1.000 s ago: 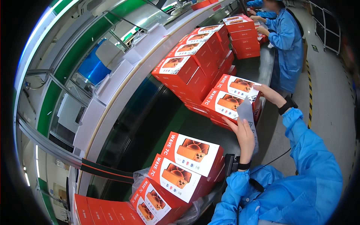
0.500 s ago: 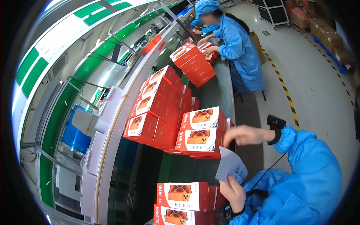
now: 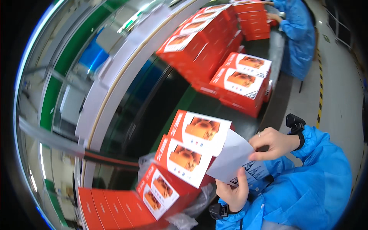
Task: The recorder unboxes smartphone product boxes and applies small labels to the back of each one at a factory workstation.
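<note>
A white sheet of labels (image 3: pixel 232 151) with dark printed corner stickers is held between my two hands. My left hand (image 3: pixel 234 193) grips its lower edge, thumb on top. Above it, my right hand (image 3: pixel 270 143) has its fingers curled, with thumb and index at the sheet's right edge; whether a loose sticker is between them I cannot make out. Next to the sheet's left edge lie red-and-white phone boxes (image 3: pixel 186 159), each picturing an orange phone. The sheet overlaps the corner of the nearest ones.
More red boxes (image 3: pixel 111 209) stand in a row at the lower left, by clear plastic wrap (image 3: pixel 182 220). Stacked boxes (image 3: pixel 239 82) and a taller pile (image 3: pixel 199 42) sit farther along the dark conveyor belt (image 3: pixel 184 101). A co-worker in blue (image 3: pixel 301 42) handles boxes at the far end.
The view has turned toward the nearer boxes, which now show more fully. My right hand has come from beside the farther stack down to the sheet's edge. The sheet's stickers now show.
</note>
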Demonstrator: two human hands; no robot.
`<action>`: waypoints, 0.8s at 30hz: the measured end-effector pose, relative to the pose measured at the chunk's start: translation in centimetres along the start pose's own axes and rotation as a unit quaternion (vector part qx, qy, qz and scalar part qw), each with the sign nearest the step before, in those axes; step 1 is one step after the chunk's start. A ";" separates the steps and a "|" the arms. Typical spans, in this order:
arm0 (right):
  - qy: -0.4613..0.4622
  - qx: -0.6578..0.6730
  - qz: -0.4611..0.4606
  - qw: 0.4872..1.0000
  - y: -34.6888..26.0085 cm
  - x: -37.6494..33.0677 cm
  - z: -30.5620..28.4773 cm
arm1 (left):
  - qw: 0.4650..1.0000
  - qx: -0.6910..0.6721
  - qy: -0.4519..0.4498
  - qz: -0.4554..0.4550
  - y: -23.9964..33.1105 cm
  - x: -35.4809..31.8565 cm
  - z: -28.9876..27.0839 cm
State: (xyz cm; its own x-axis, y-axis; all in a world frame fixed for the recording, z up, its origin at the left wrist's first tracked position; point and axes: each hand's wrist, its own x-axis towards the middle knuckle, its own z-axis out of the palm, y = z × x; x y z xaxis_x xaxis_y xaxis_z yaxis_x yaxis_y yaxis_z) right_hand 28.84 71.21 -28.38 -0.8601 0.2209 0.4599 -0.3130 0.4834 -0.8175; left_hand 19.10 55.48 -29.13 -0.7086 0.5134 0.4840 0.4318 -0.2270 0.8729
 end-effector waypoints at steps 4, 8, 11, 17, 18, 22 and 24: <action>0.033 -0.026 -0.067 0.997 -0.5 1.4 2.5 | 0.997 -0.005 0.073 -0.005 0.4 -0.7 -2.5; 0.044 -0.116 -0.206 0.971 -1.1 3.0 4.8 | 0.991 -0.017 0.131 -0.009 0.4 -1.1 -3.8; 0.032 -0.140 -0.240 0.960 -1.1 3.6 5.6 | 0.989 -0.026 0.147 -0.012 0.0 -1.7 -4.8; 0.113 -0.169 -0.212 0.956 -0.7 5.3 3.2 | 0.989 -0.040 0.142 -0.014 0.3 -2.7 -5.8; 0.164 -0.185 -0.162 0.955 -0.1 6.2 2.2 | 0.988 -0.010 0.151 -0.006 -0.1 -2.9 -6.2; 0.121 -0.027 0.070 0.990 3.2 7.0 0.0 | 0.971 0.046 0.233 0.019 -0.7 -3.6 -7.8; 0.027 -0.067 0.073 0.995 2.8 6.3 0.8 | 0.965 0.064 0.255 0.014 -0.6 -3.6 -8.9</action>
State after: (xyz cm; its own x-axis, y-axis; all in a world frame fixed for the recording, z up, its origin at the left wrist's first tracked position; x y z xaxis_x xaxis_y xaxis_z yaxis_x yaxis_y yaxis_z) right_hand 22.25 73.29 -28.09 -0.8685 0.3401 0.3606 -0.1264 0.5514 -0.8246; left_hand 16.40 46.45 -30.87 -0.8644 0.0266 0.5022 0.4965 -0.1135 0.8606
